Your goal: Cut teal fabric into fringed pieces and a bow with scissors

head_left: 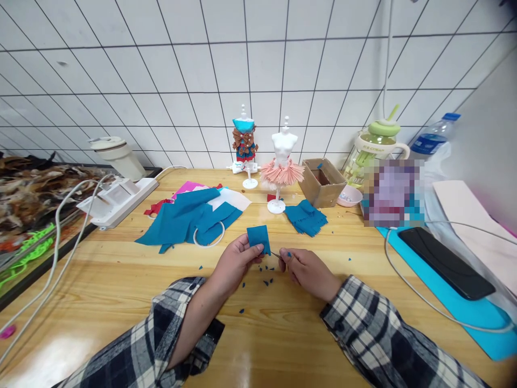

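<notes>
My left hand (236, 264) pinches a small square of teal cloth (257, 237) between thumb and fingers, above the middle of the table. My right hand (307, 269) is closed round a pair of small scissors (276, 255); only the thin dark blades show, and their tip meets the lower right corner of the square. The grip hides the handles. Tiny teal snippets (266, 282) lie on the wood beneath both hands. Behind my right hand rests a stack of teal cloth pieces with notched edges (306, 217).
Teal cloth (177, 218) and a white ring (209, 245) lie left of centre. At the back stand two mini dress forms, one in a pink pleated skirt (281, 174), beside a cardboard box (321, 186). A power strip (123, 202) sits left, a black phone (446, 262) right.
</notes>
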`<control>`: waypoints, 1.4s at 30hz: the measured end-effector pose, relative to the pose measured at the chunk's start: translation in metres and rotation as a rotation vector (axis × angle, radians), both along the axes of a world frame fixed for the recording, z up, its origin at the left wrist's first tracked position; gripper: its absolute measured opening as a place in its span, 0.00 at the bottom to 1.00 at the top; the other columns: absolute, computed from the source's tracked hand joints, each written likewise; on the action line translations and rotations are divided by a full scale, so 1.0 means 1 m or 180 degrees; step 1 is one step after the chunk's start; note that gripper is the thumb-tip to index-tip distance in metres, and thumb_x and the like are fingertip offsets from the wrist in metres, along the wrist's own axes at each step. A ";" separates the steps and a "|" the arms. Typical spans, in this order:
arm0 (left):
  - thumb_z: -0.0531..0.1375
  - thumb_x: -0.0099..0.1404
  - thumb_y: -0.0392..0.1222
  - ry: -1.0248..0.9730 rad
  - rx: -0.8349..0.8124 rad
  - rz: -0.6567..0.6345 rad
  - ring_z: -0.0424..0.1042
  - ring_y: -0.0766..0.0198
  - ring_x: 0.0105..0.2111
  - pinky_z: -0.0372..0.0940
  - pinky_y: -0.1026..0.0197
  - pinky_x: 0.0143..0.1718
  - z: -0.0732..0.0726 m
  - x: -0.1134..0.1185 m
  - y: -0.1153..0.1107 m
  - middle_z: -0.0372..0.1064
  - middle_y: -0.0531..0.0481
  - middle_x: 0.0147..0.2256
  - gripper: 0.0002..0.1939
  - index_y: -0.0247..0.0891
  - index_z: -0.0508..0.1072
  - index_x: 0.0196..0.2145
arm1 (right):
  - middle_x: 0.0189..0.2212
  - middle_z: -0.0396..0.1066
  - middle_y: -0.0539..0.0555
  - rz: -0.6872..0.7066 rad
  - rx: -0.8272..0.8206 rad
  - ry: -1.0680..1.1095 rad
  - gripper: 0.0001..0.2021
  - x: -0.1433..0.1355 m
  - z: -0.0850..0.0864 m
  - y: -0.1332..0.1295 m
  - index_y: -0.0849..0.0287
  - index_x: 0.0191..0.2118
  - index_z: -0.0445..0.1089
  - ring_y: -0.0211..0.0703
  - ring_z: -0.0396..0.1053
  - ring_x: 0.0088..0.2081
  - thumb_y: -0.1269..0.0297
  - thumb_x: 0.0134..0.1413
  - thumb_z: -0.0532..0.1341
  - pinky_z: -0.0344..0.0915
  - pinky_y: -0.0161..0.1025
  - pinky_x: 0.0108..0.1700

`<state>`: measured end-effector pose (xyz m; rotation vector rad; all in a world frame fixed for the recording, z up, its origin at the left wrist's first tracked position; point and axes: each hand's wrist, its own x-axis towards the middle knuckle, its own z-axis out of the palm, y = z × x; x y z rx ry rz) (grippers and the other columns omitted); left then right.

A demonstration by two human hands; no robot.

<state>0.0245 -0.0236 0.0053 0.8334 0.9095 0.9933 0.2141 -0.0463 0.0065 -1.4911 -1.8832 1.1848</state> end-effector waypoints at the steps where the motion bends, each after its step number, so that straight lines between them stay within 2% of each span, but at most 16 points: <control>1: 0.69 0.52 0.40 0.0005 -0.0007 0.0001 0.70 0.68 0.29 0.62 0.65 0.34 0.000 0.000 0.000 0.76 0.51 0.35 0.13 0.38 0.76 0.37 | 0.15 0.59 0.46 -0.0015 0.0017 0.0004 0.26 0.000 0.000 0.000 0.56 0.26 0.66 0.38 0.60 0.20 0.46 0.66 0.43 0.52 0.34 0.26; 11: 0.69 0.53 0.41 0.0092 0.0079 -0.0063 0.69 0.67 0.29 0.62 0.65 0.33 -0.006 -0.002 0.002 0.76 0.51 0.34 0.14 0.38 0.75 0.38 | 0.17 0.62 0.47 0.0045 0.0134 -0.0101 0.27 0.000 -0.001 0.002 0.57 0.27 0.68 0.37 0.61 0.22 0.46 0.66 0.43 0.54 0.33 0.27; 23: 0.69 0.53 0.41 0.0128 0.0076 -0.0064 0.70 0.67 0.31 0.62 0.66 0.34 -0.003 0.000 0.000 0.76 0.51 0.34 0.13 0.37 0.75 0.37 | 0.20 0.64 0.47 0.0139 0.0164 -0.0126 0.25 0.000 -0.001 0.004 0.57 0.26 0.67 0.37 0.59 0.23 0.49 0.66 0.44 0.53 0.33 0.28; 42: 0.70 0.51 0.40 0.0080 0.0045 -0.0021 0.69 0.68 0.29 0.62 0.65 0.33 -0.002 0.001 0.000 0.75 0.52 0.32 0.13 0.37 0.75 0.35 | 0.17 0.58 0.46 0.0152 0.0089 -0.0004 0.25 0.001 -0.006 0.006 0.58 0.24 0.64 0.36 0.56 0.22 0.46 0.64 0.45 0.50 0.33 0.26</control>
